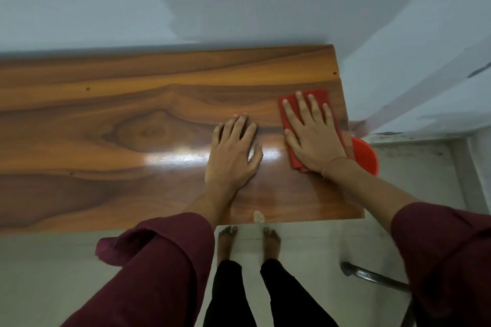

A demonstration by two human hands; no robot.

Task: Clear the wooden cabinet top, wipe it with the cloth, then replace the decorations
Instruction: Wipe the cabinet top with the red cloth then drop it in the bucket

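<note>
My right hand (313,135) flat, fingers spread, pressing red cloth (292,159) onto cabinet top (106,127) near right end. Left hand (233,151) flat on bare wood, holding nothing. No decorations in view. Risk: stroke overruns right edge, cloth drops toward red bucket (368,156) below. Chipped front edge (259,217) may snag cloth.

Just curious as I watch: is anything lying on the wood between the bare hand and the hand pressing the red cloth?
No. In the head view, only bare, glossy cabinet top separates the left hand from the right hand on the red cloth.
</note>
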